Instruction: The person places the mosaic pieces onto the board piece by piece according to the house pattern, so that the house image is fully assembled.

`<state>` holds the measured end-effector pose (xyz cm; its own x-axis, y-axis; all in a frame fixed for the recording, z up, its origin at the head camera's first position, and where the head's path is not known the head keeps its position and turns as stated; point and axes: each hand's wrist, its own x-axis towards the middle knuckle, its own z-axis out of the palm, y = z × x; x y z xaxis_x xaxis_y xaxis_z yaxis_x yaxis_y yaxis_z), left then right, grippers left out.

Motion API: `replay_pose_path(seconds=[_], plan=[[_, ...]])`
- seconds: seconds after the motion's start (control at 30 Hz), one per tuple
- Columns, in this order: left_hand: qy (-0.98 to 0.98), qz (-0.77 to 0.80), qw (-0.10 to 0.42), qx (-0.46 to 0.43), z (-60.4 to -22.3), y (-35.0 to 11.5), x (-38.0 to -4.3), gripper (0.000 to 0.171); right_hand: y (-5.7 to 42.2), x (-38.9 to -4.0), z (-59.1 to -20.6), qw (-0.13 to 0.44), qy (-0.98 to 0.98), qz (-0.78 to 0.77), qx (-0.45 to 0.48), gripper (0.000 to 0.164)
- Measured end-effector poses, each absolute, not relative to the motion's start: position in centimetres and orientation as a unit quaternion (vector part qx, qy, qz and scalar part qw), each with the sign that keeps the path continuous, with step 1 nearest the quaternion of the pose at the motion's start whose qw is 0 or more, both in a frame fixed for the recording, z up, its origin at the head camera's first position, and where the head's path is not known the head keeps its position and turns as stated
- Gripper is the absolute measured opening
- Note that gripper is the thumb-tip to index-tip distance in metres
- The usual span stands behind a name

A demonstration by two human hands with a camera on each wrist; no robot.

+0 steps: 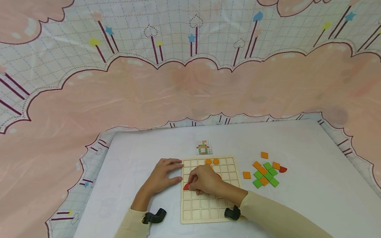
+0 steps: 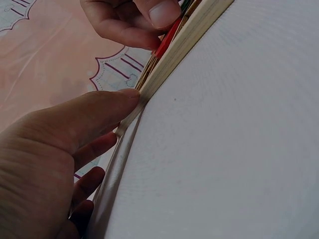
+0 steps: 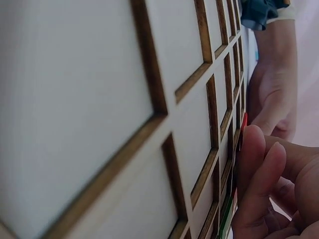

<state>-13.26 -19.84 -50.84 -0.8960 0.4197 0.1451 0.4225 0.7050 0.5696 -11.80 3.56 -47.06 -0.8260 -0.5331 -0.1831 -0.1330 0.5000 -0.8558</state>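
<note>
Well, patterned peach cloth [image 1: 196,86] backs the white tabletop [image 1: 143,145] beneath the board [image 1: 205,214].

Pink, star-printed cloth [image 1: 190,86] behind white table [image 1: 140,148].

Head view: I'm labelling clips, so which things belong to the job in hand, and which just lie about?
Seemingly in the job:
grid board
red piece at the right fingers
pattern card
orange discs
loose tiles

Probably just around:
patterned cloth
white table
black wrist straps
</note>
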Motion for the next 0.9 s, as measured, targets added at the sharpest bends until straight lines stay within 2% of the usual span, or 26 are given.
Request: replay_pose_path(seconds=[0.33, 0.5, 0.73, 0.9], plan=[[-0.922, -0.309, 0.011, -0.234, -51.0, -19.8, -13.2, 0.046, 3.9, -12.0, -47.1, 0.221, 0.838, -0.457, -0.200, 0.006], [-0.923, -0.308, 0.006, -0.232, -50.9, -19.8, -13.3, 0.047, 4.5, -12.1, -47.1, 0.212, 0.839, -0.456, -0.209, 0.007], [-0.924, -0.308, -0.006, -0.226, -50.6, -19.8, -13.3, 0.047, 5.8, -12.4, -46.4, 0.230, 0.829, -0.475, -0.185, 0.006], [-0.925, -0.308, -0.010, -0.223, -50.4, -19.7, -13.3, 0.047, 7.1, -12.8, -45.9, 0.207, 0.836, -0.468, -0.198, 0.006]])
